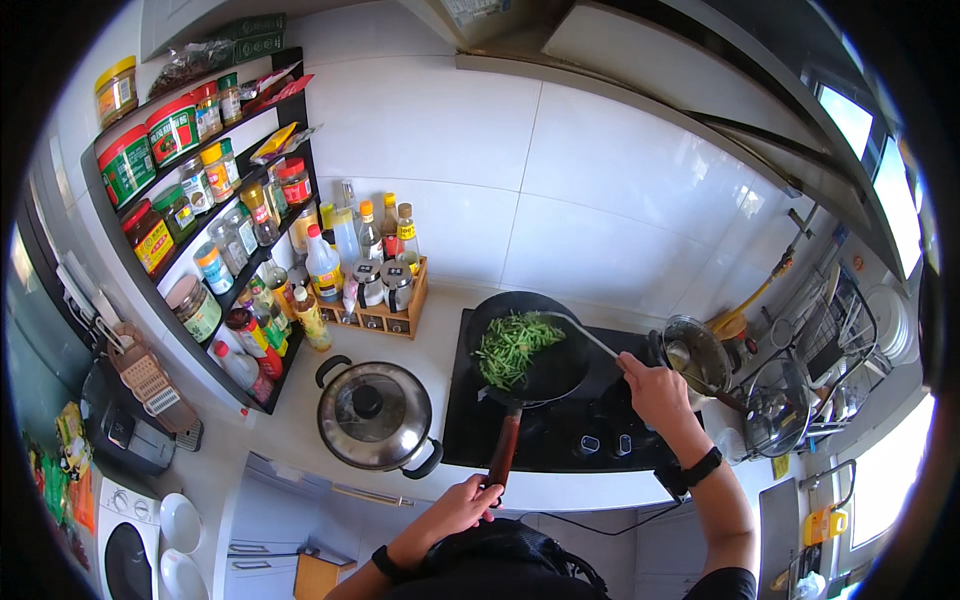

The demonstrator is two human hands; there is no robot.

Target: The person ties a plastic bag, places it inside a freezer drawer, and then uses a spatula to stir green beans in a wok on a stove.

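Observation:
A black wok (574, 367) stands on the left part of the black gas stove (540, 442), with chopped green beans (514, 349) heaped in its left half. My left hand (470, 501) grips the lower end of the wok's reddish-brown wooden handle (505, 448). Over the stove's right side, my right hand (656, 391) is closed around a metal cooking utensil (592, 339). Its shaft reaches left over the wok to the beans. The utensil's head is hard to make out among them, and its grip is hidden in my fist.
A lidded steel pot (375, 435) sits on the counter left of the stove. Behind it stands a wooden condiment rack (375, 322) with bottles. An open pot (694, 337) holds a ladle at the right, near a glass lid (780, 409). The range hood (637, 97) overhangs the stove.

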